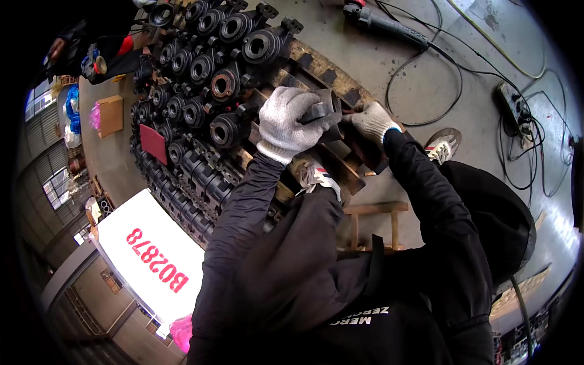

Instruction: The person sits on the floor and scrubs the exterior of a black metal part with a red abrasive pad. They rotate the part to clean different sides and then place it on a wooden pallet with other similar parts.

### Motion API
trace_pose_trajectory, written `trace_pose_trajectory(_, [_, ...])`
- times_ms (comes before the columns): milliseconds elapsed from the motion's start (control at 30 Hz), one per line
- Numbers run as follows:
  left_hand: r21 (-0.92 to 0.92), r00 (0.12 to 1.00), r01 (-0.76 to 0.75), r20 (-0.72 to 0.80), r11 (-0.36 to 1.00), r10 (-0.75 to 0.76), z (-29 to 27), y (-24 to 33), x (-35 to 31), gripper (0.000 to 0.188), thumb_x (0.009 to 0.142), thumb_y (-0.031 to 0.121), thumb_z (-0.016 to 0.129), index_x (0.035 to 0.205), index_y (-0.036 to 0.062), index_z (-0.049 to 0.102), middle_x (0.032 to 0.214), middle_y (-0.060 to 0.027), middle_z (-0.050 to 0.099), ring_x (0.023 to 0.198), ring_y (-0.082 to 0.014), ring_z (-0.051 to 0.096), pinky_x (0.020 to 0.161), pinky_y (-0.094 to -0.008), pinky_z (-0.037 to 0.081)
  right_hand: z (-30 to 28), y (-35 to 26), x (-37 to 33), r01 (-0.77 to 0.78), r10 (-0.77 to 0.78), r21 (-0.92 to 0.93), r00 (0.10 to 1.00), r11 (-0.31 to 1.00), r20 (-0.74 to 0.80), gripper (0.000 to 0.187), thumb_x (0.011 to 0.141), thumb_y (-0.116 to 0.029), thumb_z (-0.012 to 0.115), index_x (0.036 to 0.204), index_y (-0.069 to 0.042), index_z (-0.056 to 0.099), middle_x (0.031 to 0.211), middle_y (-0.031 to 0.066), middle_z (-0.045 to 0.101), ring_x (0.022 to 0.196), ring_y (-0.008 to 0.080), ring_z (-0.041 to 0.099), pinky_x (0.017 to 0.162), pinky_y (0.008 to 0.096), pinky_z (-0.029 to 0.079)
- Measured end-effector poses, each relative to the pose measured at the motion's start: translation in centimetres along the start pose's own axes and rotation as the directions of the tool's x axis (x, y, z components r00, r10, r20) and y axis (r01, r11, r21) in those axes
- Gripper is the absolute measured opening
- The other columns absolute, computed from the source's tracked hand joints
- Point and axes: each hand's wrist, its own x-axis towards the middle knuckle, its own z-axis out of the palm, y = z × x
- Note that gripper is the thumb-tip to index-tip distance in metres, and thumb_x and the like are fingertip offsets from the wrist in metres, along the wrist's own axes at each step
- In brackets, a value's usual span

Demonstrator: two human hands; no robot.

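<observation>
My left hand, in a grey-white knit glove, is closed round a dark metal casting with a round, ring-like body. That casting is over the wooden pallet, beside rows of similar castings. Just right of it, my right hand, gloved too, has its fingers curled by the casting's side. What those fingers pinch, if anything, is too hidden to tell. Closest to my left hand among the other parts is a black ring-ended casting.
Rows of black castings fill the pallet to the left, with a dark red sheet on them. An angle grinder, looped cables and a power strip lie right. A wooden stool is near my legs. Another person's arm is far left.
</observation>
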Motion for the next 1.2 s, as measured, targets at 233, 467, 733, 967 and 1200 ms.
trace_pose_trajectory(233, [0.008,1.0,0.002,0.004,1.0,-0.002,-0.4,0.2,0.2,0.044,0.058,0.023,0.1,0.091,0.007,0.075,0.089,-0.009,0.073,0.078,-0.0319,0.069,0.068,-0.0412,0.057,-1.4,0.2,-1.6,0.263,-0.153,-0.378,0.943,0.887,0.296,0.025,0.091,-0.027,0.072,0.111,-0.016,0.081,0.097,0.0119,0.079,0.088,0.0288,0.077,0.079,0.0385,0.062])
trace_pose_trajectory(467, [-0.009,1.0,-0.018,0.017,1.0,0.018,-0.1,-0.1,0.5,0.043,0.06,0.022,0.1,0.091,0.0062,0.075,0.089,-0.0099,0.073,0.077,-0.0323,0.069,0.068,-0.0415,0.057,0.2,-2.0,0.1,0.221,-0.283,-0.298,0.942,0.928,-0.182,0.035,0.086,-0.035,0.075,0.095,-0.002,0.08,0.093,0.0257,0.076,0.094,0.045,0.073,0.086,0.0474,0.059])
trace_pose_trajectory(733, [0.017,1.0,-0.015,0.021,1.0,0.014,-0.3,-0.2,0.0,0.043,0.059,0.018,0.099,0.092,0.0057,0.075,0.09,-0.0106,0.073,0.078,-0.033,0.069,0.069,-0.0415,0.057,0.9,-3.4,-0.2,0.484,-0.603,-0.386,0.738,0.786,-0.302,0.034,0.092,-0.029,0.074,0.114,-0.003,0.078,0.102,0.0253,0.076,0.098,0.0415,0.075,0.087,0.0468,0.059])
trace_pose_trajectory(967, [0.004,0.999,0.031,0.026,1.0,-0.031,-0.2,0.0,0.3,0.043,0.058,0.017,0.099,0.092,0.0068,0.074,0.091,-0.0097,0.074,0.08,-0.0319,0.069,0.069,-0.0409,0.057,0.0,-2.1,-0.4,0.122,-0.147,-0.185,0.981,0.975,-0.128,0.038,0.083,-0.032,0.079,0.099,0.002,0.08,0.095,0.0255,0.077,0.094,0.0397,0.076,0.084,0.0449,0.059])
trace_pose_trajectory(1200, [0.008,1.0,-0.008,0.023,1.0,0.008,-0.3,-0.2,0.3,0.044,0.058,0.021,0.1,0.092,0.0071,0.074,0.09,-0.0097,0.074,0.079,-0.0316,0.069,0.069,-0.0409,0.057,-1.9,-5.9,-3.4,-0.163,0.196,-0.193,0.967,0.967,0.164,0.042,0.085,-0.035,0.076,0.103,0.003,0.079,0.094,0.0233,0.078,0.087,0.0332,0.077,0.081,0.0426,0.059])
